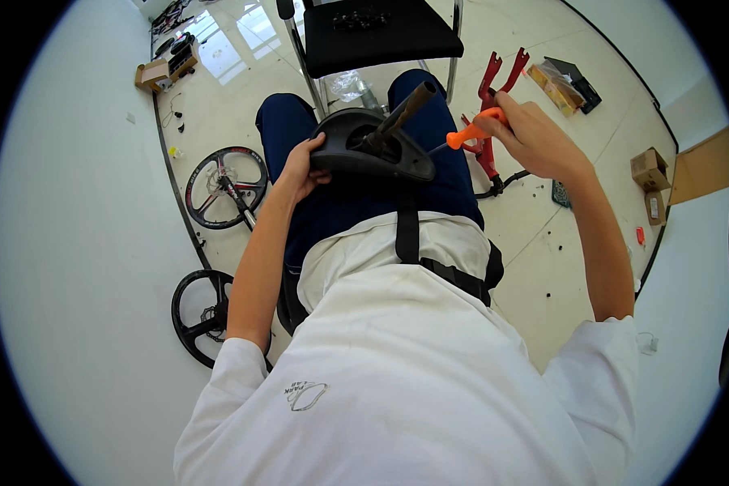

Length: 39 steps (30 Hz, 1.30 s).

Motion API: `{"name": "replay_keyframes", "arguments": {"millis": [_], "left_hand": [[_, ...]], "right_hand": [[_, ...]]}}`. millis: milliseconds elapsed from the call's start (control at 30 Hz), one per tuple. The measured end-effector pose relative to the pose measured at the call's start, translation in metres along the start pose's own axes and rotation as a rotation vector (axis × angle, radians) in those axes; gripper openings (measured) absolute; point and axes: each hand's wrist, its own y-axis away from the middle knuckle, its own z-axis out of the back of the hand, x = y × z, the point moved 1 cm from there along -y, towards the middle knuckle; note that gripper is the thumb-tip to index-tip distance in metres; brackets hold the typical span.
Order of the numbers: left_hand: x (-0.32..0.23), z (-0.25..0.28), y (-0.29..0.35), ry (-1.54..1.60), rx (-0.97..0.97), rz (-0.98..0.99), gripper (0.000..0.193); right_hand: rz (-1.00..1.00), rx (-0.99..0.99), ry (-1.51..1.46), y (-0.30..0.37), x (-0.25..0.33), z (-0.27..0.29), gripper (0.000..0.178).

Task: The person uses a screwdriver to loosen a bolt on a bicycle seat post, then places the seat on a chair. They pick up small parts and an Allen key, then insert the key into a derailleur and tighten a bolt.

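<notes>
A black bicycle saddle lies upside down across my thighs, its seat post slanting up and to the right. My left hand grips the saddle's wide left end, with the thumb on the upturned underside and the fingers curled at the edge. In my right hand is a screwdriver with an orange handle. Its shaft points left at the saddle's narrow right end. Whether the tip touches the saddle I cannot tell.
Facing me is a black chair with small dark parts on its seat. Spoked wheels lie on the left. A red bicycle frame part stands right of my knee, near a yellow box. Cardboard boxes sit by the right wall.
</notes>
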Motion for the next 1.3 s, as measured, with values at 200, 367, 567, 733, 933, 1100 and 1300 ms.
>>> {"name": "replay_keyframes", "arguments": {"millis": [200, 367, 567, 733, 933, 1100, 1300], "left_hand": [[-0.002, -0.004, 0.002, 0.0, -0.014, 0.011, 0.024], [0.003, 0.002, -0.002, 0.016, -0.015, 0.009, 0.024], [0.001, 0.003, -0.002, 0.013, 0.026, 0.022, 0.025], [0.002, -0.002, 0.0, -0.005, 0.018, 0.004, 0.025], [0.0, -0.002, 0.0, 0.003, -0.004, 0.019, 0.026], [0.001, 0.005, -0.005, 0.025, 0.027, 0.024, 0.025], [0.001, -0.004, -0.001, 0.008, -0.016, 0.026, 0.024]], "right_hand": [[0.048, -0.099, 0.026, -0.001, -0.013, -0.009, 0.048], [0.07, -0.001, -0.114, 0.004, 0.003, 0.002, 0.045], [0.13, -0.28, 0.033, 0.0, 0.0, -0.004, 0.033], [0.234, -0.221, -0.036, -0.01, -0.001, -0.005, 0.029], [0.223, -0.118, -0.092, -0.002, 0.0, -0.002, 0.037], [0.071, -0.045, 0.199, -0.005, -0.002, 0.002, 0.037], [0.217, -0.171, -0.128, -0.001, -0.007, -0.005, 0.034]]}}
